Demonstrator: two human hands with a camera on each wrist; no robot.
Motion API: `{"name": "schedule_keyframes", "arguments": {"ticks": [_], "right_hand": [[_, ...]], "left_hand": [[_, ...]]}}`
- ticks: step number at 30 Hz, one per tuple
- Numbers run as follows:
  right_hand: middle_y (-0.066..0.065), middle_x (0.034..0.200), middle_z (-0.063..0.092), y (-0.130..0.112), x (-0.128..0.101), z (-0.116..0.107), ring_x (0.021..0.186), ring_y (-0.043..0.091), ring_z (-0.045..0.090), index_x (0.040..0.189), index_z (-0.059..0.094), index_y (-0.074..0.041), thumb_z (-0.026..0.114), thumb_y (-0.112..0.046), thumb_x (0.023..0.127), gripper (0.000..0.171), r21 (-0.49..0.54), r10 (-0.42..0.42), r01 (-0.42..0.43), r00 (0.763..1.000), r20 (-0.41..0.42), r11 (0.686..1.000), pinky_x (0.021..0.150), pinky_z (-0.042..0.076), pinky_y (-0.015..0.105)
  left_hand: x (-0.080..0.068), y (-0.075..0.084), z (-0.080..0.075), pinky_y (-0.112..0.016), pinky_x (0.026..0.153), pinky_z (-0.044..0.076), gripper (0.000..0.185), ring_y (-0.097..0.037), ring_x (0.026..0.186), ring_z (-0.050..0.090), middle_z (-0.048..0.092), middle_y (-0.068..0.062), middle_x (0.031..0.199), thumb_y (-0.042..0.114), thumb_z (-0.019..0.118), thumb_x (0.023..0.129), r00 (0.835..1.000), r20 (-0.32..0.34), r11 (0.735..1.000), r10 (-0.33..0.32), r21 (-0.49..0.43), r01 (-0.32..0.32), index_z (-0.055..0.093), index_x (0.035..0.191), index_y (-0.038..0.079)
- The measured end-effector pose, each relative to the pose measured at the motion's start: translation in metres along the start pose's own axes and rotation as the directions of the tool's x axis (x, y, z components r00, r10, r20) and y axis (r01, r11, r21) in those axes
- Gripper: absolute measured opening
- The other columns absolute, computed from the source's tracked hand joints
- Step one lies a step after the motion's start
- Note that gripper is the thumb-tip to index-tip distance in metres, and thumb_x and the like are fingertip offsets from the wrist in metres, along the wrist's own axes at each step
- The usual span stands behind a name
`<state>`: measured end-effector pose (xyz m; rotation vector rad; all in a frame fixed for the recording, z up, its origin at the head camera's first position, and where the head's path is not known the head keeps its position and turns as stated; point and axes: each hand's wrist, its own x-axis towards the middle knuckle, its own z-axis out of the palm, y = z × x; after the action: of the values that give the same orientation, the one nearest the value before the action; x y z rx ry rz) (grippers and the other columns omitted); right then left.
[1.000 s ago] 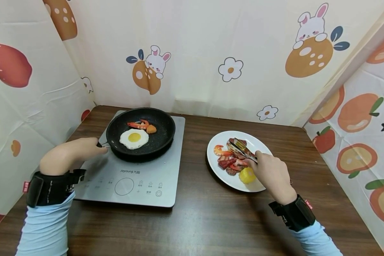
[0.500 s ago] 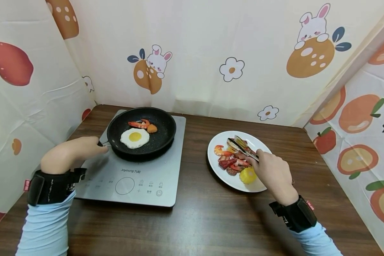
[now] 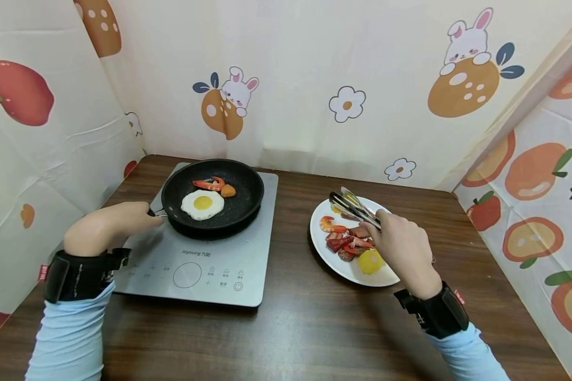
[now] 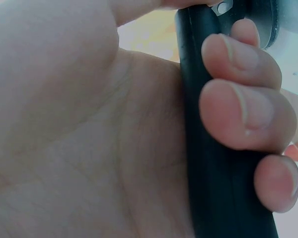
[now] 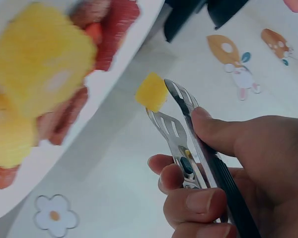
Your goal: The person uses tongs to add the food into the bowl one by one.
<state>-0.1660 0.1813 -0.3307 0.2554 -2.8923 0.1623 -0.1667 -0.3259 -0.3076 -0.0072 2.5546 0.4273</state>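
Left hand [image 3: 116, 226] on a pan handle [image 4: 226, 191], right hand [image 3: 402, 248] on tongs [image 3: 355, 208].
At the head view's left, the left fingers wrap the handle; the pan [image 3: 240, 203] holds a fried egg [image 3: 202, 205]. Right of centre, the right fingers grip the tongs above a plate [image 3: 385, 275], a yellow piece [image 5: 151, 92] at the tool's tips.

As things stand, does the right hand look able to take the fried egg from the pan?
Probably not just now: the right hand holds tongs that seem to grip a small yellow piece. The fried egg lies uncovered in the pan; the occupied tongs seem the main obstacle.
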Motion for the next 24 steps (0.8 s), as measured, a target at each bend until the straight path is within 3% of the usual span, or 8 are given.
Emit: {"name": "schedule_keyframes", "arguments": {"ticks": [9,18,24], "right_hand": [[0.004,0.062,0.046,-0.036,0.019,-0.019,0.052,0.022,0.046,0.084,0.054,-0.009,0.063,-0.05,0.097,0.044,0.034,-0.006,0.004,0.999,0.045,0.999,0.044,0.029,0.032],[0.005,0.061,0.052,-0.078,0.036,-0.025,0.051,0.025,0.049,0.088,0.058,-0.009,0.063,-0.046,0.099,0.039,0.03,-0.099,0.1,0.994,-0.036,0.995,0.043,0.033,0.034],[0.004,0.061,0.054,-0.102,0.043,-0.021,0.052,0.025,0.051,0.087,0.059,-0.011,0.065,-0.045,0.098,0.037,0.042,-0.158,0.161,0.985,-0.067,0.986,0.043,0.033,0.035]], "left_hand": [[0.0,-0.001,0.001,-0.067,0.105,0.044,0.071,-0.06,0.128,0.045,0.037,-0.048,0.143,0.032,0.042,0.102,1.0,-0.006,1.0,0.012,-0.016,-0.012,0.029,0.14,-0.027],[-0.003,0.0,0.0,-0.066,0.107,0.043,0.071,-0.06,0.129,0.044,0.037,-0.048,0.144,0.032,0.042,0.102,1.0,-0.004,1.0,0.011,-0.006,-0.011,0.03,0.14,-0.027],[-0.002,0.001,0.001,-0.066,0.106,0.045,0.073,-0.061,0.132,0.041,0.03,-0.048,0.148,0.032,0.041,0.103,0.999,0.03,0.997,-0.022,-0.075,0.024,0.023,0.144,-0.026]]}}
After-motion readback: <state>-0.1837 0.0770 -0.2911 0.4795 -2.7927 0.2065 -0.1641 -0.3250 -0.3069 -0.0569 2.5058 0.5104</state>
